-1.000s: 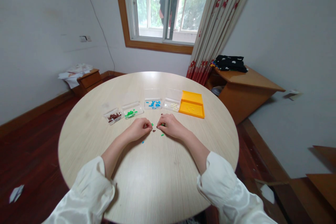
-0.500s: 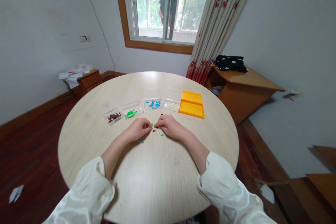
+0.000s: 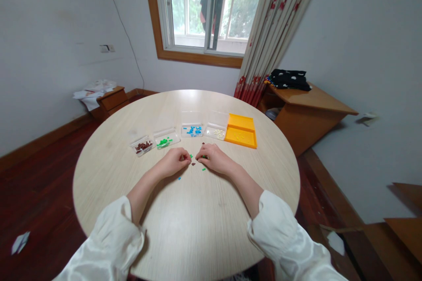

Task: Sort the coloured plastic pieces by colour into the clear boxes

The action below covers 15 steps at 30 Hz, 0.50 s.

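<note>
Plenty of elbow room here: the pale round table (image 3: 198,228) has a wide stretch of top between the hands and its near edge, and both side edges curve well out past the forearms. Left hand (image 3: 174,160) is curled with thumb and fingertips drawn together, right hand (image 3: 214,158) likewise, bent low over some brown and green bits; can't tell if either has a grip on anything. Between them on the wood are a green piece (image 3: 191,156) and a brown piece (image 3: 193,164), with a second green piece (image 3: 203,169) and a blue piece (image 3: 179,178) nearer the body

Room's got a window (image 3: 191,9), a red-patterned curtain (image 3: 263,44) and a wooden desk (image 3: 316,101) off to the right

Forward reach is hemmed in by an arc of open boxes: brown box (image 3: 145,152), green box (image 3: 174,139), blue box (image 3: 191,135), white box (image 3: 210,131), yellow case (image 3: 250,141)
</note>
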### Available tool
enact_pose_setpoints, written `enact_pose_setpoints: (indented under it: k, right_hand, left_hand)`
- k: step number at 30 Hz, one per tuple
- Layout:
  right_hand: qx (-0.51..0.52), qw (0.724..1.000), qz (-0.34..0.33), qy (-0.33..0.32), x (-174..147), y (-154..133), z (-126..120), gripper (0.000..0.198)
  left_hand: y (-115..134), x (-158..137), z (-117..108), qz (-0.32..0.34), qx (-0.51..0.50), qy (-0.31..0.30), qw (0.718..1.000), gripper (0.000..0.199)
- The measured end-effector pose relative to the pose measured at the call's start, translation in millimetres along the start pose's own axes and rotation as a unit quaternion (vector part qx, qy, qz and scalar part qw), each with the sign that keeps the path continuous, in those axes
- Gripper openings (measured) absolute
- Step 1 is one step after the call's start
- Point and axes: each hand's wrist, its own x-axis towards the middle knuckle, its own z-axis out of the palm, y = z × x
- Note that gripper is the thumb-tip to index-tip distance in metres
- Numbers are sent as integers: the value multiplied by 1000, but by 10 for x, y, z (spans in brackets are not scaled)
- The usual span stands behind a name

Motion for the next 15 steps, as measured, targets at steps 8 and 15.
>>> enact_pose_setpoints:
  k: [8, 15]
  right_hand:
    - [11, 1000, 0, -1, 8, 16, -7, 13]
    - [15, 1000, 11, 8, 8, 6, 0, 14]
  left_hand:
    - [6, 5, -8, 2, 3, 2, 1000, 22]
    - [12, 2, -9, 2, 3, 3, 1000, 21]
